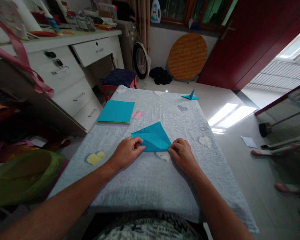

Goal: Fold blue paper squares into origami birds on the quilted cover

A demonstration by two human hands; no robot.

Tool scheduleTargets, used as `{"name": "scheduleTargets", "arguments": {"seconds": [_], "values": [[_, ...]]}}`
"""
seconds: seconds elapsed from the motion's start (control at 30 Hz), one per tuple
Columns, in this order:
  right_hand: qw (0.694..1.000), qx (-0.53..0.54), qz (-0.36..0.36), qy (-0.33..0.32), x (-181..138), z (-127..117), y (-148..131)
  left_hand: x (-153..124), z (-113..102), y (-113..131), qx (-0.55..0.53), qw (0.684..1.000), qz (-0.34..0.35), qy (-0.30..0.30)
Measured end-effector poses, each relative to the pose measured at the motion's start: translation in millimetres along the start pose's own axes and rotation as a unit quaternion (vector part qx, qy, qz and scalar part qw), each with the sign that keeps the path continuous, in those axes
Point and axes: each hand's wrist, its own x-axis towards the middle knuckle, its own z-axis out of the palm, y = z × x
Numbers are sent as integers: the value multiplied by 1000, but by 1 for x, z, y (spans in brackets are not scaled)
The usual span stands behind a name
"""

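Note:
A sheet of blue origami paper (153, 136), creased and partly folded, lies between my two hands at the middle of the cloth-covered table (150, 186). My left hand (130, 148) pinches its lower left edge between thumb and fingers. At the lower right corner, my right hand (181, 151) is closed on the paper in the same way. A stack of blue paper (117, 111) sits beyond my left hand. Near the far right corner of the table stands a small folded blue paper figure (190, 96) with one point sticking up.
To the left is a white desk (65, 73) with drawers and clutter on top. A stool (120, 78) stands beyond the table, near a washing machine (140, 60) with its door open. A green basket (22, 176) is at the lower left. A round wooden board (188, 56) leans against the wall.

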Motion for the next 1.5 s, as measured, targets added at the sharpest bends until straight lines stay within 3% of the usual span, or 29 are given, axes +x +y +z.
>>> {"name": "scheduleTargets", "arguments": {"seconds": [0.67, 1.5], "values": [[996, -65, 47, 24, -1, 8, -10, 1, 10, 8, 221, 974, -42, -2], [997, -49, 58, 27, -1, 8, -12, 3, 10, 11, 239, 969, -65, -6]]}}
